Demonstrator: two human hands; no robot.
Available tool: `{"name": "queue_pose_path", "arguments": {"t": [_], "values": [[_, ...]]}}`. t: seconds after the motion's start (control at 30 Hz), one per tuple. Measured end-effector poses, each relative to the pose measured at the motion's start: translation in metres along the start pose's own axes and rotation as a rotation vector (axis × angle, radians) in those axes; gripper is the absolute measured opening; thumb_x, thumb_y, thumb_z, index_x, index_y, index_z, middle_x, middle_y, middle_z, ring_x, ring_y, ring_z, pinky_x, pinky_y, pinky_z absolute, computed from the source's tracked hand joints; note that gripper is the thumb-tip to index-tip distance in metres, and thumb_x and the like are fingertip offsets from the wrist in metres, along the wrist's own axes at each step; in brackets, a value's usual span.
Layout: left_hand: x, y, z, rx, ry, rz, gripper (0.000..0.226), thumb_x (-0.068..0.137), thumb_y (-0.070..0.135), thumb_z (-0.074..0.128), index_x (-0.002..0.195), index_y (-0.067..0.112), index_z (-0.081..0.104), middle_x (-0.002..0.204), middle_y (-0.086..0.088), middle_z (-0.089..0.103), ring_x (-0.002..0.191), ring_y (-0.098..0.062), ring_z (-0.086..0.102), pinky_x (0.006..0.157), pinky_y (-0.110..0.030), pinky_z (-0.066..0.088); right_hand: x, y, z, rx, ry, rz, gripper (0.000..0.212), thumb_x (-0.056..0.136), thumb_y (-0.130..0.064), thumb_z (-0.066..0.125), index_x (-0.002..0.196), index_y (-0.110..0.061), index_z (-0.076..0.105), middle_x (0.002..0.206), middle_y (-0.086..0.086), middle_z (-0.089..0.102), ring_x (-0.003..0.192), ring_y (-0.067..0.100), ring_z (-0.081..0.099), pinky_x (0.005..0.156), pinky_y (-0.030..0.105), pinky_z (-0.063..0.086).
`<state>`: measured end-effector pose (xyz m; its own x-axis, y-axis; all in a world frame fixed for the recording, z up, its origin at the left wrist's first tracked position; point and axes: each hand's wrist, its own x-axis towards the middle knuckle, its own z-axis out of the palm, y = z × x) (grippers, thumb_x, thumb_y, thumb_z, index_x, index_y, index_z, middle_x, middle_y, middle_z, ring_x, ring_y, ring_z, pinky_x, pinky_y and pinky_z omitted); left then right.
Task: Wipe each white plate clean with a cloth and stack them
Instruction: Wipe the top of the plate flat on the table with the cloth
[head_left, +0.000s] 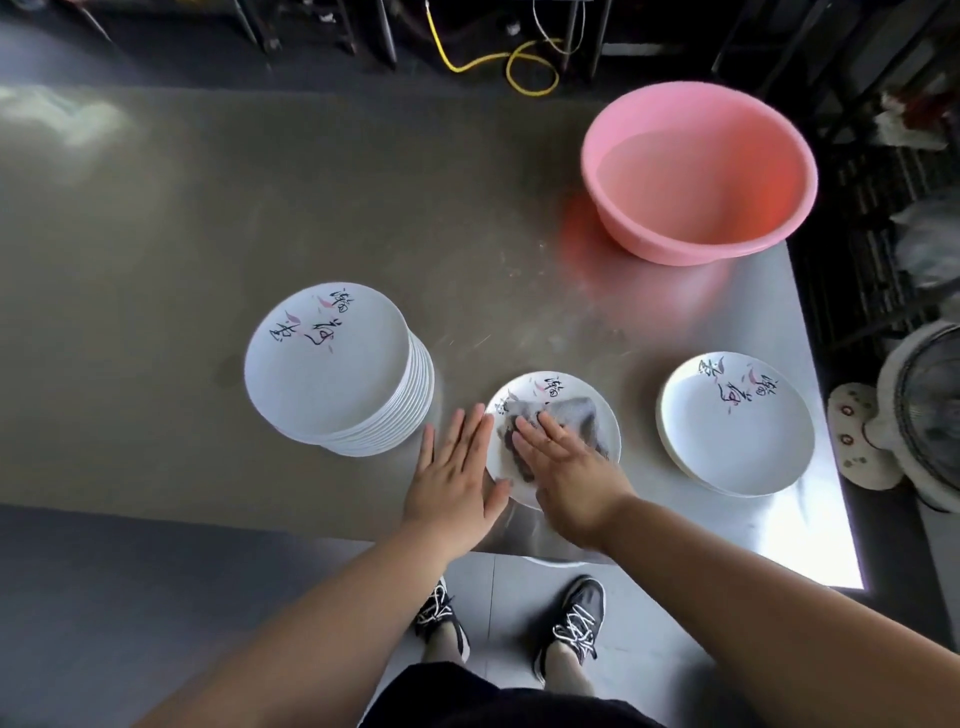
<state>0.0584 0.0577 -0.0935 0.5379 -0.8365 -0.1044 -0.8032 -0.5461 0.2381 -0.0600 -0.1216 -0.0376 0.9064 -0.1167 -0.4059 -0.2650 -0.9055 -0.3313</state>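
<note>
right hand (566, 462) and grey cloth (571, 415) cover most of the middle plate (519, 389); its near rim and most of its printed marks are hidden. left hand (457, 467) hides that plate's left edge. tall stack (332, 364): only the top plate's face shows, the lower ones are just rim edges, count unreadable. right stack (737, 431): count unclear too. fan (924, 410) is cut by the right edge and blurred. both arms run out of the bottom edge. pink basin (696, 171): can't tell whether it holds water.

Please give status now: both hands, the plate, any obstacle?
Left hand flat, steadying middle plate. Right hand pressing grey cloth onto it. Tall stack left, short stack right. Nothing in the way.
</note>
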Motion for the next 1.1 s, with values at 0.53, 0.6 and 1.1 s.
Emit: {"name": "queue_pose_path", "arguments": {"t": [0.53,0.6,1.1], "values": [[0.001,0.004,-0.005,0.081,-0.104,-0.017,0.084,0.102,0.059,0.027,0.169,0.015,0.001,0.176,0.001,-0.009,0.162,-0.024,-0.01,0.129,-0.06,0.007,-0.044,-0.001,0.01,-0.258,-0.147,0.008,0.102,0.089,-0.081,0.012,0.168,-0.018,0.005,0.175,0.008,-0.005,0.16,0.035,-0.011,0.13,0.05,-0.003],[0.002,0.003,-0.004,0.082,-0.095,-0.015,0.084,0.102,0.059,0.029,0.169,0.015,0.003,0.177,0.001,-0.007,0.163,-0.024,-0.008,0.128,-0.061,0.01,-0.059,-0.001,0.014,-0.284,-0.125,-0.043,0.095,0.091,-0.078,0.023,0.163,-0.016,0.033,0.17,0.014,0.027,0.157,0.039,0.019,0.124,0.053,0.014],[0.002,0.003,-0.003,0.09,-0.092,-0.024,0.085,0.102,0.059,0.029,0.169,0.014,0.001,0.177,-0.001,-0.008,0.163,-0.024,-0.005,0.129,-0.061,0.011,-0.059,0.007,0.006,-0.261,-0.132,0.013,0.093,0.09,-0.076,0.029,0.158,-0.016,0.046,0.167,0.012,0.035,0.154,0.035,0.032,0.123,0.052,0.013]]}}
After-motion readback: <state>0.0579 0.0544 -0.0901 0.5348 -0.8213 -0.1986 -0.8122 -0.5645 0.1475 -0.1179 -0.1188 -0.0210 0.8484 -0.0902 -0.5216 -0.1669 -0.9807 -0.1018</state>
